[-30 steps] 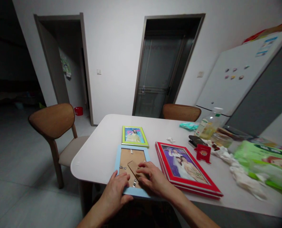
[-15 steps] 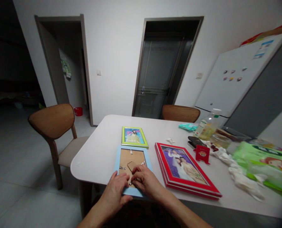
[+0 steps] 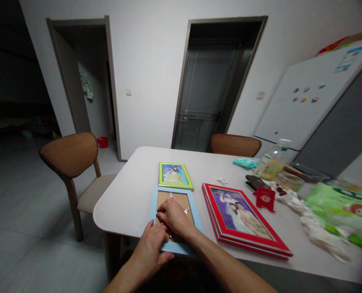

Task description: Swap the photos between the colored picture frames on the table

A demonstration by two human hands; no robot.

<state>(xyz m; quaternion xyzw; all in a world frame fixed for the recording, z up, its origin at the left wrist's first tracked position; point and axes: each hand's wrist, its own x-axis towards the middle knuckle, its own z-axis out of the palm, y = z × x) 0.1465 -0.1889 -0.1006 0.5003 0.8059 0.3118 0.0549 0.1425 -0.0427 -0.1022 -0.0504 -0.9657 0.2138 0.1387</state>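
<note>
A light blue photo frame [image 3: 153,203] lies face down at the table's near edge, its brown backing board [image 3: 184,200] showing. Small metal clips, such as the one on its right side [image 3: 186,210], sit around the backing. My left hand [image 3: 152,244] grips the frame's lower left corner, fingers over the rim and thumb at the near edge. My right hand [image 3: 174,215] reaches across the backing, its fingertips pinched at the left-side clip, which they hide. Just beyond lies a green photo frame [image 3: 191,188], picture up.
Red photo frames [image 3: 213,211] are stacked to the right. Further right are a small red stand [image 3: 265,198], a black object [image 3: 256,182], a bottle [image 3: 272,160], crumpled white cloth [image 3: 317,228] and a green package [image 3: 336,203]. Chairs [image 3: 73,156] stand at the left and far side.
My right hand has moved from the bottom clip up and left to the left-side clip. My left hand stays at the frame's corner. The view has shifted slightly.
</note>
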